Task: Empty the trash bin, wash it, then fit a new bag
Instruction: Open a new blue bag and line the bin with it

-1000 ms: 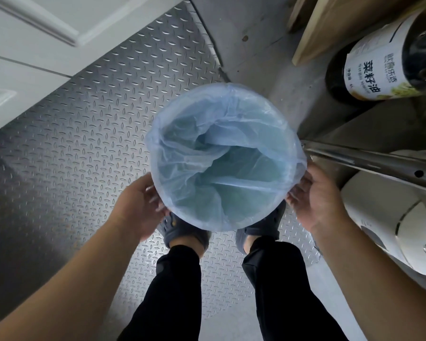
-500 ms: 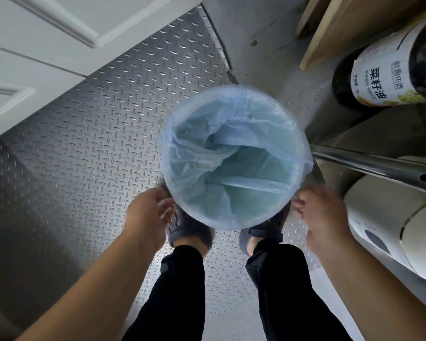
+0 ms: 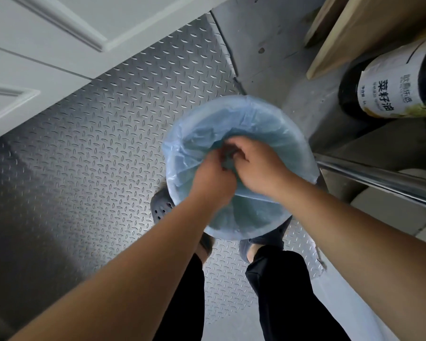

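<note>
Both of my hands are down inside the mouth of the trash bin (image 3: 303,153). My left hand (image 3: 213,179) has its fingers curled in on a fold of the pale blue bag (image 3: 251,119) near the middle of the opening, and my right hand (image 3: 258,166) meets it from the right, fingers (image 3: 233,146) bent onto the same bunch of film. Both look pinched on the plastic, though the fingertips are blurred and partly buried in it, so I can't tell how much each one really has.

The bag's edge is folded over the rim all the way round, and the liner is slack and creased inside. The bin stands on the checker-plate metal floor (image 3: 108,134), just in front of my two grey clogs (image 3: 161,209), with a white panelled door (image 3: 47,45) to the far left.

My worries, as I judge them: the film is thin, and a hard pull on one bunch could tear it or drag the folded edge off the near rim. The bin looks light, so lifting the film may tip it toward my feet. To the right a metal rail (image 3: 379,179) runs close by the rim, and a big labelled oil bottle (image 3: 389,87) sits far right; a wide swing of my right elbow could knock either.
</note>
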Demonstrator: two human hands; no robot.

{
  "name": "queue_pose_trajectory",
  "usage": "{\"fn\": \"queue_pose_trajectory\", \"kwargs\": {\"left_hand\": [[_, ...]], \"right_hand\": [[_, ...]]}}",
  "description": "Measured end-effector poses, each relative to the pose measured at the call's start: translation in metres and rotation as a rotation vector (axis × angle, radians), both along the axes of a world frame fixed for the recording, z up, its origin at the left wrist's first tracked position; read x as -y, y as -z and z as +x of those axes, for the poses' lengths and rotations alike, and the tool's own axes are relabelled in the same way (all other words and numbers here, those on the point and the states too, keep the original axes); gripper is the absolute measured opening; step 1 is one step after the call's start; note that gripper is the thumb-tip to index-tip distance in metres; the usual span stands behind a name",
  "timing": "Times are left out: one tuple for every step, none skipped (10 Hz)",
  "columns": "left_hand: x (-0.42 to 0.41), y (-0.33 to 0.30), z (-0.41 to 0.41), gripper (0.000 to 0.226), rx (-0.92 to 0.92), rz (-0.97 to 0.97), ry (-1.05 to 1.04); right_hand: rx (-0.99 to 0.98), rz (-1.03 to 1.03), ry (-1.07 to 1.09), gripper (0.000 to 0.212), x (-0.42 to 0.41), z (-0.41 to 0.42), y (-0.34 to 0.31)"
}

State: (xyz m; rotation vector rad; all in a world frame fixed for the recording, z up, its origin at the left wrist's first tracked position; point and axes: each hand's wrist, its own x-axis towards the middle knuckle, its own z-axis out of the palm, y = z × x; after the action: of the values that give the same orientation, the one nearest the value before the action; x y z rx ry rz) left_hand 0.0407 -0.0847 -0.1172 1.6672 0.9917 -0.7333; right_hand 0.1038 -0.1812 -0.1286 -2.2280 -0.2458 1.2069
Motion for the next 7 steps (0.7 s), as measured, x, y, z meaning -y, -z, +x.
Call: {"fn": "queue_pose_trajectory", "kwargs": {"left_hand": [[-0.008, 0.022, 0.008, 0.053, -0.172, -0.04, -0.274], [-0.019, 0.037, 0.011, 0.04, -0.249, -0.062, -0.377], [-0.024, 0.041, 0.01, 0.037, -0.256, 0.025, -0.374], [-0.015, 0.035, 0.011, 0.035, -0.231, 0.057, -0.331], [-0.01, 0.033, 0.01, 0.033, -0.231, 0.06, -0.334], [-0.009, 0.029, 0.012, 0.029, -0.211, 0.055, -0.316], [-0.014, 0.021, 0.014, 0.025, -0.083, 0.18, 0.089]], "right_hand": [[-0.01, -0.042, -0.075, 0.04, -0.003, 0.005, 0.017], [0.056, -0.092, -0.108, 0.038, -0.001, 0.012, 0.028], [0.212, -0.249, -0.233, 0.046, 0.002, 0.02, 0.034], [0.224, -0.34, -0.427, 0.076, 0.004, 0.019, 0.031], [0.184, -0.406, -0.563, 0.082, 0.002, 0.014, 0.028], [0.274, -0.366, -0.596, 0.053, -0.004, 0.009, 0.018], [0.363, -0.215, -0.611, 0.028, -0.002, 0.001, 0.008]]}}
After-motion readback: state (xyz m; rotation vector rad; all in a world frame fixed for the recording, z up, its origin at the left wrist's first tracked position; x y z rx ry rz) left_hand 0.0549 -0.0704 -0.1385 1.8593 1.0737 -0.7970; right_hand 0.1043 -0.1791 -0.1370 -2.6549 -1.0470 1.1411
